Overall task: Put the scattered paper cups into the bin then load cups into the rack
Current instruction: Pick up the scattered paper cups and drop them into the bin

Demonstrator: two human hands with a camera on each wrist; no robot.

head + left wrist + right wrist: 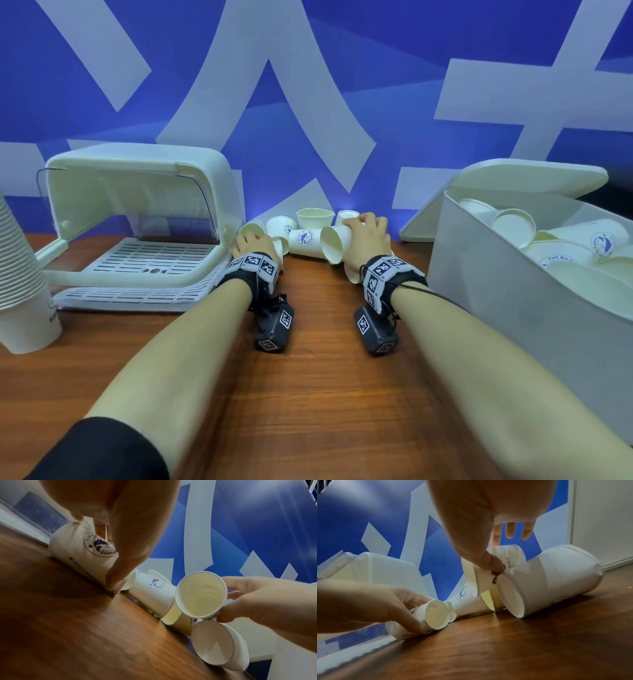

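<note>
White paper cups w/ round blue fish logo; partial text readable: "Funny" under the logo on cup under left hand (82,547), "DAY" in dark letters on cup in right hand (488,577). Logo text on cups in the bin (479,274) too small to read beyond a few letters. Scattered cups (305,233) lie on wooden table (308,394) at far edge, against blue/white wall, between rack (137,219) (left, lid up) and bin (right, part filled w/ cups). Left hand (255,245): fingers curled over a cup lying on its side on table, thumb and fingers around its wall near the rim, just beside the rack. Right hand (368,236): grips a cup sideways, mouth facing left, thumb pressed on its side, other fingers over the top; cup appears lifted off table, though wrist view is blurred. Another cup (547,580) lies on its side just beside the right hand's cup, touching it. Stack of nested cups (20,274) stands inverted at far left.
</note>
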